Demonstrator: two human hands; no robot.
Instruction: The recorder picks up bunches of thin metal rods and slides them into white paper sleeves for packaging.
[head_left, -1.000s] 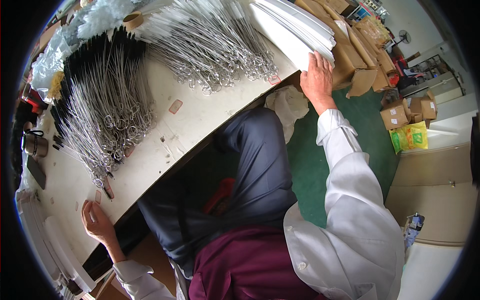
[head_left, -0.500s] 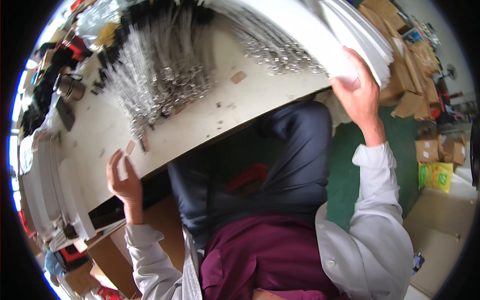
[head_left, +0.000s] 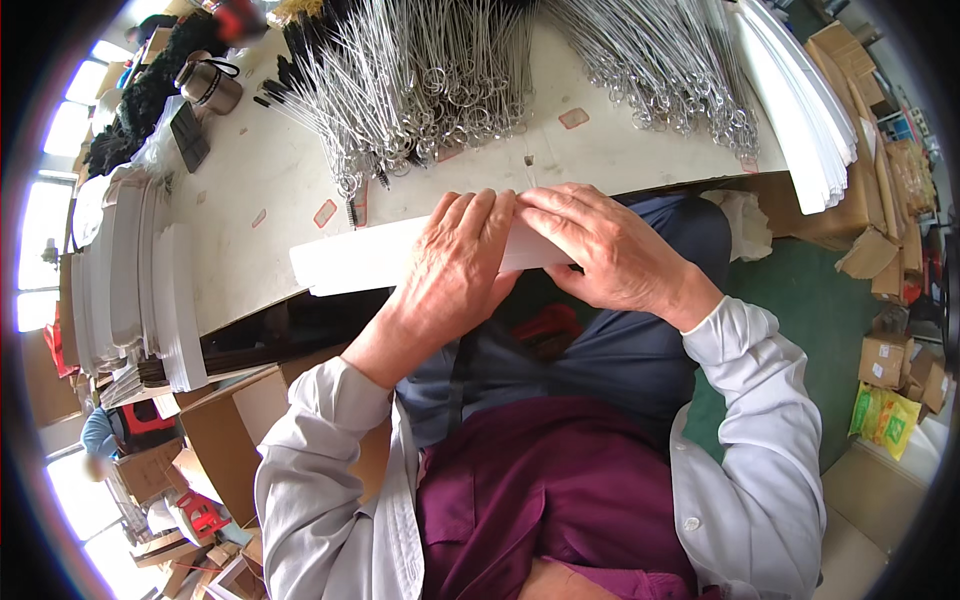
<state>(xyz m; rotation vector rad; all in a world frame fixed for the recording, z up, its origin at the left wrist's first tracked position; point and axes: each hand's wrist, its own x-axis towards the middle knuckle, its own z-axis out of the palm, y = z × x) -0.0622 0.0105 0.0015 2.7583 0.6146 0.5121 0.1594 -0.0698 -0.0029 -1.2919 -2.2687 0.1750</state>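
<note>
A long, narrow white paper piece (head_left: 350, 258), seemingly folded, lies across in front of me at the table's near edge. My left hand (head_left: 452, 255) is closed over its middle, fingers on top. Gripping its right end is my right hand (head_left: 612, 245), and the fingertips of both hands nearly meet. The thumbs are partly hidden. Beyond them, a heap of wire brushes (head_left: 420, 85) with ring-ended handles covers the table (head_left: 240, 265). A second heap of wire brushes (head_left: 665, 75) lies to the right.
Stacked white paper pieces (head_left: 800, 115) rest at the table's right end. More white pieces (head_left: 170, 290) stand at the left. A metal flask (head_left: 210, 88) and a dark flat object (head_left: 188, 138) sit at the far left. Cardboard boxes (head_left: 850, 70) flank the right side.
My right hand has come from the right-hand stack to the middle with a white paper piece. My left hand, open before, has moved right and closed on it. The view has shifted.
</note>
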